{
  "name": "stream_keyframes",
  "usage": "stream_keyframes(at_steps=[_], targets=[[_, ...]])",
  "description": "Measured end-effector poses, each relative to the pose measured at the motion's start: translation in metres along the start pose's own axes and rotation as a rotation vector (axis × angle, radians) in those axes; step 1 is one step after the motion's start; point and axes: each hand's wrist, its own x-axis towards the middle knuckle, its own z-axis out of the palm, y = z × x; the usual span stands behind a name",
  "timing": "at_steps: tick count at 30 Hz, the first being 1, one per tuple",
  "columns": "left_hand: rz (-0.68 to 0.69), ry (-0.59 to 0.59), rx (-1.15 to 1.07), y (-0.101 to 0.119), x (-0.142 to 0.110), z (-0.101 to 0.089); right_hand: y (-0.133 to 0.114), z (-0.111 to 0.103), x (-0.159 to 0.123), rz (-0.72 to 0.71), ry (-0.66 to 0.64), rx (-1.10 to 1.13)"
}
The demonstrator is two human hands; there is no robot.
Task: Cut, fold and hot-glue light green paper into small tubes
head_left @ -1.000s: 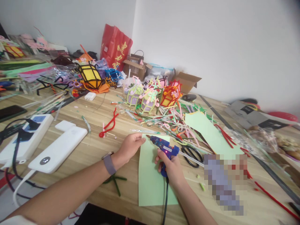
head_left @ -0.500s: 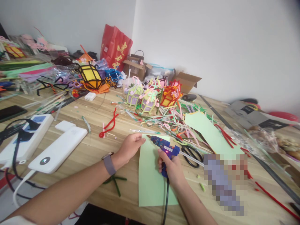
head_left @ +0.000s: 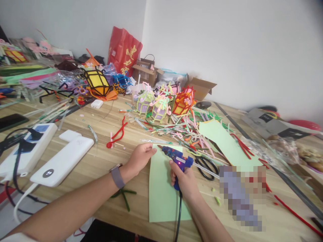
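My right hand (head_left: 185, 179) is wrapped round the handle of a blue hot glue gun (head_left: 176, 157), whose small red light glows. The gun's nozzle points up and left, close above the top of a light green paper sheet (head_left: 164, 198) on the table. A clear glue stick (head_left: 202, 167) sticks out of its back and a black cord hangs from the handle. My left hand (head_left: 141, 159), with a watch on the wrist, is closed at the sheet's upper left corner, thumb and fingers pinched on its edge. Black-handled scissors (head_left: 208, 169) lie right of the gun, partly hidden.
Beyond the sheet are pipe-cleaner lanterns (head_left: 160, 107) and loose pipe cleaners (head_left: 176, 129). A red bent pipe cleaner (head_left: 118, 134) lies left of centre. A white power bank (head_left: 63, 161) and a power strip (head_left: 37, 144) occupy the left. More green paper (head_left: 222, 137) lies right.
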Motion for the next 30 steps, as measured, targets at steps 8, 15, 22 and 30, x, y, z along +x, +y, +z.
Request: stream_keyframes(at_steps=[8,15,22,30], targets=[[0.005,0.006,0.017,0.0008,0.0003,-0.0002,-0.0019,0.0,-0.0014,-0.014,0.013,-0.029],[0.033,0.034,0.078,0.001,-0.0004,-0.0004,-0.0007,0.0001,-0.0005,-0.003,0.024,-0.038],[0.045,0.059,0.129,0.0008,-0.001,-0.0008,-0.0005,-0.0006,-0.0003,0.007,0.018,-0.031],[0.065,0.061,0.152,0.0002,-0.0002,-0.0023,-0.004,-0.0013,0.001,0.01,0.02,-0.021]])
